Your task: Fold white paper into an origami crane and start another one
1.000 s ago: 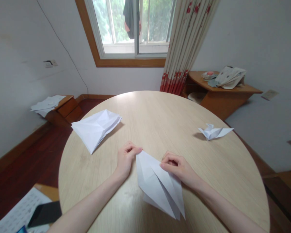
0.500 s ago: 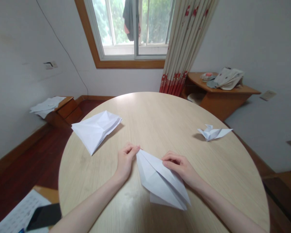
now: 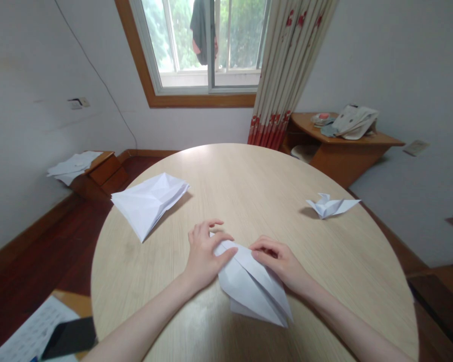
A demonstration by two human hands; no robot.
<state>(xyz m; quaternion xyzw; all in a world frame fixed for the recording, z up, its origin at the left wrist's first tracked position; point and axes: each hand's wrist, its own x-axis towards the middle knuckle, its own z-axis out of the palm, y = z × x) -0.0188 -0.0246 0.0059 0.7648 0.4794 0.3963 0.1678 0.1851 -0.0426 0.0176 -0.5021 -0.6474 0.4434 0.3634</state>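
Note:
A folded white paper piece (image 3: 254,291) lies on the round wooden table (image 3: 249,186) in front of me, its point toward my body. My left hand (image 3: 206,251) lies over the paper's far tip, fingers spread and pressing down on it. My right hand (image 3: 277,261) rests on the paper's right edge, its fingers curled and pinching the fold.
A larger creased white sheet (image 3: 149,201) lies at the table's left. A small folded paper bird (image 3: 330,205) sits at the right. A dark phone (image 3: 70,336) rests on printed paper at lower left. A wooden corner shelf (image 3: 343,143) stands behind, right.
My left hand has opened from a pinch at the tip and moved onto the paper, flattening it. The paper has turned slightly and lies flatter. My right hand has stayed on its edge.

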